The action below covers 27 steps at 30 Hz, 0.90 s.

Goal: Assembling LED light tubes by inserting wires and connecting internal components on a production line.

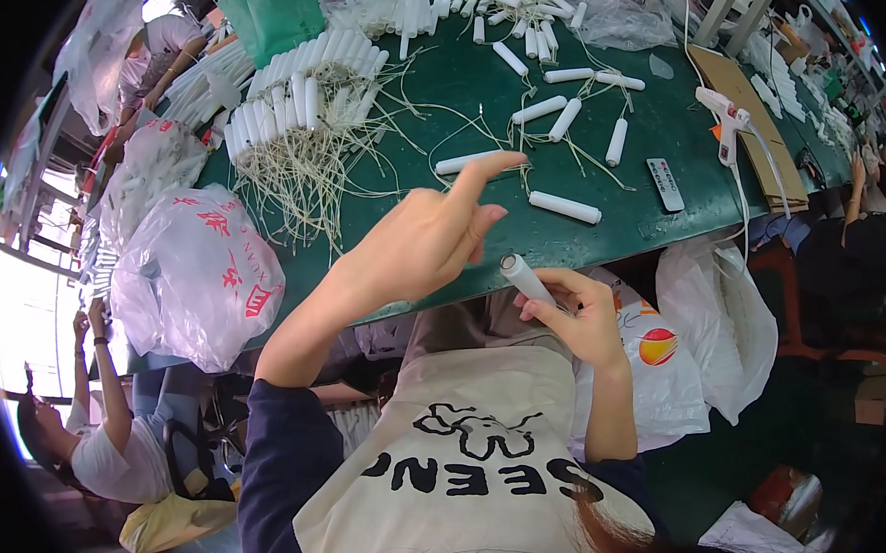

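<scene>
Just below the tabletop [658, 188] edge, our right hand [583, 319] pinches a white tube [525, 278] in a closed grip, its long axis running up and leftward from the fingers, capped end free. Our left hand [427, 238] hovers just above-left of that tip, fingers spread, forefinger raised, holding nothing. It is the nearer hand to the loose tubes [565, 207] beyond.

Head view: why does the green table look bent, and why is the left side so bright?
Head view: the fisheye lens bows the green table toward the black rim; daylight at the left edge blows out white; the right hand and white tube stay sharp.
</scene>
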### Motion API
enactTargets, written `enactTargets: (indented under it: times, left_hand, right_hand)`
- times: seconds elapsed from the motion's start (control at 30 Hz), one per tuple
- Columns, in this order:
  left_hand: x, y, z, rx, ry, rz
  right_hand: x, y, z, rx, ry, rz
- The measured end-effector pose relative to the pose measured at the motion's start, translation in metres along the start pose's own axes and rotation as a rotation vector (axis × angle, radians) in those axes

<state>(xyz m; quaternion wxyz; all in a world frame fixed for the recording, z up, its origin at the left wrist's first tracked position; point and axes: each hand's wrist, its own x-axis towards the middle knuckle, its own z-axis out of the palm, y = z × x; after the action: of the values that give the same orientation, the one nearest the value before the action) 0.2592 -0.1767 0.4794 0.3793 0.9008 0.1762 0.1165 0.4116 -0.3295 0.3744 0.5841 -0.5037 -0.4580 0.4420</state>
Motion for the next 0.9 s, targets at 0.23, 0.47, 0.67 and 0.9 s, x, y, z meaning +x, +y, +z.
enactTargets:
  times: [0.23, 0.47, 0.67, 0.9]
  left_hand:
    - [-0.007, -0.009, 0.006, -0.077, -0.014, 0.223]
    - [-0.010, -0.012, 0.011, 0.206, -0.153, 0.201]
    - [-0.014, -0.019, 0.015, 0.188, -0.163, 0.107]
    - [-0.002, -0.045, 0.017, -0.292, -0.083, 0.211]
  right_hand:
    - [0.002, -0.002, 0.007, -0.003, 0.010, 0.026]
    - [0.003, -0.005, 0.018, -0.321, 0.059, -0.043]
    - [0.003, -0.009, 0.020, -0.442, 0.041, 0.028]
    - [0.004, 0.007, 0.016, -0.026, -0.051, 0.102]
